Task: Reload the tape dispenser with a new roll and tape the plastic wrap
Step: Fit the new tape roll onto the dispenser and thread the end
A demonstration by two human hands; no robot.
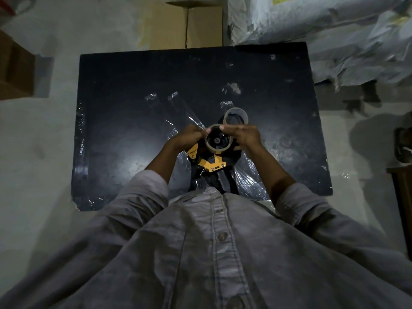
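Dispenser (208,162), yellow and black, sits mid-frame over the dark table (124,112), with a tape roll (219,148) on its hub. Left hand (191,136) and right hand (244,134) both pinch that roll's top edge. A second ring (235,114) sits just above them. Crinkly plastic wrap (252,177) lies underneath, spreading lower right.

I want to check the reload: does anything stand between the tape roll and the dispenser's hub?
Nothing visible does. The tape roll already sits around the dispenser hub, with the left hand and right hand on its rim.
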